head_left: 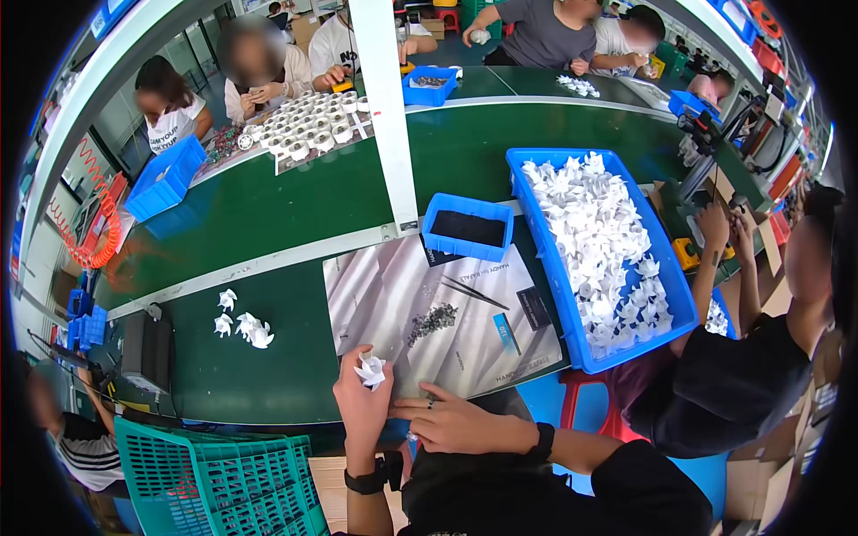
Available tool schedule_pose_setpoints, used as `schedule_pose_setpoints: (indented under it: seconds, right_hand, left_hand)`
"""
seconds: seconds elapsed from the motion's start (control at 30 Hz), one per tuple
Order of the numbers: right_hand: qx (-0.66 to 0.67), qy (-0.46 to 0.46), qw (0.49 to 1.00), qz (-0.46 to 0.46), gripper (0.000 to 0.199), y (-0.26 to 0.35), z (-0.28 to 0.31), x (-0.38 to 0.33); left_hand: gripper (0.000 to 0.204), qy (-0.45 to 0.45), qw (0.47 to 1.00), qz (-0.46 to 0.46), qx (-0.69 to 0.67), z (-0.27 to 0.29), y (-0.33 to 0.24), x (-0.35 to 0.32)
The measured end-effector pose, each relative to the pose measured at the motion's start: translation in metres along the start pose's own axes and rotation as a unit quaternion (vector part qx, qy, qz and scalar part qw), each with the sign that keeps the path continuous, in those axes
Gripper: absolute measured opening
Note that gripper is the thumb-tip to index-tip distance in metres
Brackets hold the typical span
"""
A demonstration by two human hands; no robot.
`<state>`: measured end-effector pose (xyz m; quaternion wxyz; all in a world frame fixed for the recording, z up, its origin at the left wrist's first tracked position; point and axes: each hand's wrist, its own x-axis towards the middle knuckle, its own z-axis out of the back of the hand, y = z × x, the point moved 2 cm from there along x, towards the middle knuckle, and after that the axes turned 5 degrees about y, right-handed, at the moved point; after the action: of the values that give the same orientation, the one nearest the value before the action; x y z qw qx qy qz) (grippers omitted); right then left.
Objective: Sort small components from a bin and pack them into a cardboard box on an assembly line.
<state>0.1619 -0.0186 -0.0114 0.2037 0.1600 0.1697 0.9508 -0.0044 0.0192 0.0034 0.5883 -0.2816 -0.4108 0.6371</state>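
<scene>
My left hand point(362, 406) is closed around a small white finned plastic part, like a little fan wheel point(370, 371), held upright over the near edge of a printed grey mat point(375, 295). My right hand point(456, 420) lies by the mat's near edge, its fingers pointing toward my left wrist. Its thumb and forefinger are apart with nothing visible between them; the lower fingers are partly curled. On the mat are a loose pile of small dark pieces point(433, 323) and dark tweezers point(474, 292). Several more white finned parts point(254, 330) lie on the green table to the left.
A large blue bin point(585, 357) of white finned parts stands at the right, beside a smaller blue bin point(467, 225) holding black material. A white post point(391, 116) rises behind the mat. A green crate point(223, 473) stands at lower left. Co-workers sit across and at the right.
</scene>
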Motion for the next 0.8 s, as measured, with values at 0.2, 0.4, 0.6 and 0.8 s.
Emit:
schedule_pose_setpoints:
  seconds: [0.2, 0.4, 0.6, 0.8]
  right_hand:
    - [0.022, -0.025, 0.999, -0.012, 0.018, 0.002, 0.004, 0.003]
    - [0.034, -0.032, 0.999, -0.022, 0.014, -0.001, 0.007, 0.010]
    - [0.049, -0.039, 0.998, -0.027, 0.013, 0.001, 0.005, 0.015]
    - [0.106, -0.025, 0.993, -0.055, 0.010, -0.002, 0.016, 0.018]
  left_hand:
    - [0.032, -0.007, 0.998, -0.054, 0.032, -0.005, 0.006, 0.011]
    - [0.033, 0.007, 0.998, -0.058, 0.031, -0.004, 0.007, 0.023]
    - [0.034, 0.016, 0.999, -0.033, -0.021, -0.001, 0.002, 0.024]
    - [0.033, 0.045, 0.991, -0.006, -0.126, -0.006, 0.002, 0.027]
